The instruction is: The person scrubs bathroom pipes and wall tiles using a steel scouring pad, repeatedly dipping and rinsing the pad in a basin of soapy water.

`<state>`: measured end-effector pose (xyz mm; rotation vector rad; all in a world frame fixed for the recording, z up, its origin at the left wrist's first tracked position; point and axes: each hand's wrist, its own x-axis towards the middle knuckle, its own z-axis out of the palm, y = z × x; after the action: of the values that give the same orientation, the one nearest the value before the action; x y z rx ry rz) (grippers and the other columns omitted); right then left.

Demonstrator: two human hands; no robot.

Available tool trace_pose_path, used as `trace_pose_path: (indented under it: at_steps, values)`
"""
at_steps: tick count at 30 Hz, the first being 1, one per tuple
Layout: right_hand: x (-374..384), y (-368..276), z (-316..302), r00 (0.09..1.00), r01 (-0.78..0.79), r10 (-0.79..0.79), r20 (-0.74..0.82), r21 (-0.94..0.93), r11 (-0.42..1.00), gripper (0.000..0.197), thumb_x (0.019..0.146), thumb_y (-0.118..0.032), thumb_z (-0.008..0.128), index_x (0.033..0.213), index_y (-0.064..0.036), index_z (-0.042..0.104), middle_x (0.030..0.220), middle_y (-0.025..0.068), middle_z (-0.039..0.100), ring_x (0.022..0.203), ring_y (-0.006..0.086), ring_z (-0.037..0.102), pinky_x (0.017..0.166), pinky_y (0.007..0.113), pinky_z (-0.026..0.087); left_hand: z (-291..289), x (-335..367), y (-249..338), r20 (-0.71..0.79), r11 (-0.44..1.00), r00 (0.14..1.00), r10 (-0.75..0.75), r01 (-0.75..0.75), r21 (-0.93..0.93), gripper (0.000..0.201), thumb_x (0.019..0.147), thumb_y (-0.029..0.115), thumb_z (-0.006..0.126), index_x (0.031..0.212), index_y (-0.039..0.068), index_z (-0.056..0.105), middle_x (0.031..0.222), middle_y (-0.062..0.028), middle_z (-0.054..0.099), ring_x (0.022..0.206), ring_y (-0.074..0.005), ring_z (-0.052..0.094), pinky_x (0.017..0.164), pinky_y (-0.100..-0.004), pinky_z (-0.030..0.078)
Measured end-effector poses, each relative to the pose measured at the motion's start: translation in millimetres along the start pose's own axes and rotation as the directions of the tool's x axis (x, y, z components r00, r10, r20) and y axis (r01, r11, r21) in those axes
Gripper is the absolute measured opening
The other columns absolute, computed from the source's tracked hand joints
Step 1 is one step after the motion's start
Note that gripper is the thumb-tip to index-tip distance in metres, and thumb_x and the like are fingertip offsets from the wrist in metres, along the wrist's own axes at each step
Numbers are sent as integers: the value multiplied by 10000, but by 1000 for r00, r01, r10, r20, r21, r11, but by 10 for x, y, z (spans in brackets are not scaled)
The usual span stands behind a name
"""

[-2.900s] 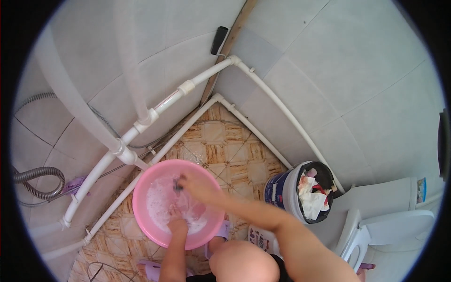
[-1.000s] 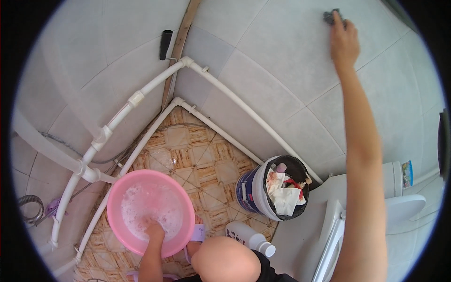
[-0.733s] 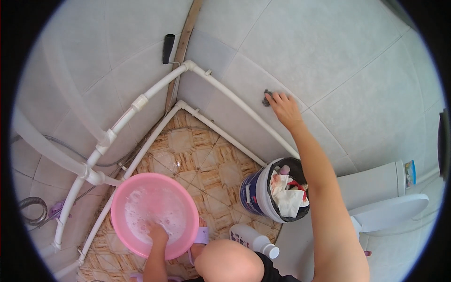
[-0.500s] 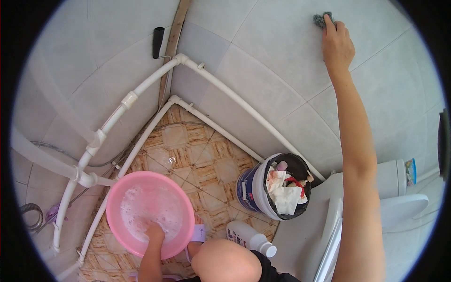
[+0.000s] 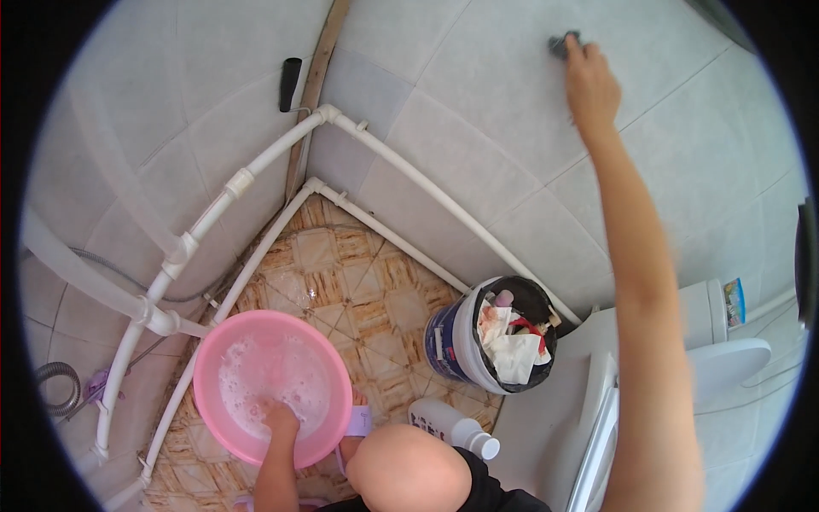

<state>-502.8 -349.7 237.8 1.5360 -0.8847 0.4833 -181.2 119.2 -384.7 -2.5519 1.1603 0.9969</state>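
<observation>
High on the tiled wall (image 5: 503, 94), my right hand (image 5: 593, 90) presses a dark grey scouring pad (image 5: 564, 44) against the pale tiles, its fingers closed on it. At the lower left, my left hand (image 5: 279, 418) dips into soapy water (image 5: 277, 375) inside a round pink basin (image 5: 341, 375). Foam and water hide its fingertips, so I cannot see whether they hold anything. The basin stands beside my foot in a lilac slipper (image 5: 358, 420).
White pipes (image 5: 418, 179) run along both walls and meet in the corner. A lined bucket (image 5: 448, 341) of waste, a white bottle (image 5: 444, 424) and a toilet (image 5: 712, 367) stand at the right. A black-handled roller (image 5: 290, 84) leans in the corner.
My right hand has slid a little to the left and slightly down across the tiles with the scouring pad. The left hand stays in the basin.
</observation>
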Motion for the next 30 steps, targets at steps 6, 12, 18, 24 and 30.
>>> trace_pose_path:
  at_steps: [6, 12, 18, 24, 30]
  values:
    - [-1430, -555, 61, 874, 273, -386, 294, 361, 892, 261, 828, -116, 495, 1071, -110, 589, 946, 59, 551, 882, 215, 560, 628, 373, 471, -650, -335, 438, 180, 994, 978, 102, -107, 14, 587, 810, 168, 590, 1318, -57, 398, 1471, -271, 158, 1382, -379, 120, 1065, -483, 273]
    - [-765, 875, -28, 924, 369, -359, 128, -59, 928, 291, 830, -167, 527, 1113, -189, 587, 999, 0, 590, 888, 169, 550, 646, 360, 437, -749, -386, 426, 193, 998, 980, 45, -53, 36, 558, 795, 196, 606, 1289, -14, 455, 1426, -252, 286, 1315, -359, 311, 1019, -442, 357]
    - [-392, 1697, -282, 967, -203, 173, -184, -153, 967, 380, 860, -188, 533, 1234, -253, 532, 1006, 92, 565, 904, 261, 556, 725, 375, 483, -437, -94, 221, 247, 981, 963, 108, -144, 129, 530, 808, 182, 563, 1297, 12, 449, 1365, -221, 399, 1248, -367, 409, 995, -451, 380]
    - [-1885, 69, 2, 844, 279, -333, 420, 186, 942, 485, 809, -117, 504, 1293, -109, 476, 966, 61, 546, 811, 201, 530, 680, 351, 422, -365, -131, 121, 115, 983, 988, 106, -121, 138, 485, 825, 146, 533, 1284, 7, 460, 1390, -241, 356, 1324, -387, 282, 1052, -443, 310]
    - [-2053, -59, 150, 678, 510, -665, 312, 452, 732, 400, 827, -155, 506, 1224, -129, 545, 997, 55, 521, 903, 208, 518, 724, 352, 408, -519, -231, 385, 224, 990, 969, 109, -126, 63, 412, 898, 147, 424, 1271, -19, 472, 1462, -251, 211, 1373, -362, 180, 1048, -489, 283]
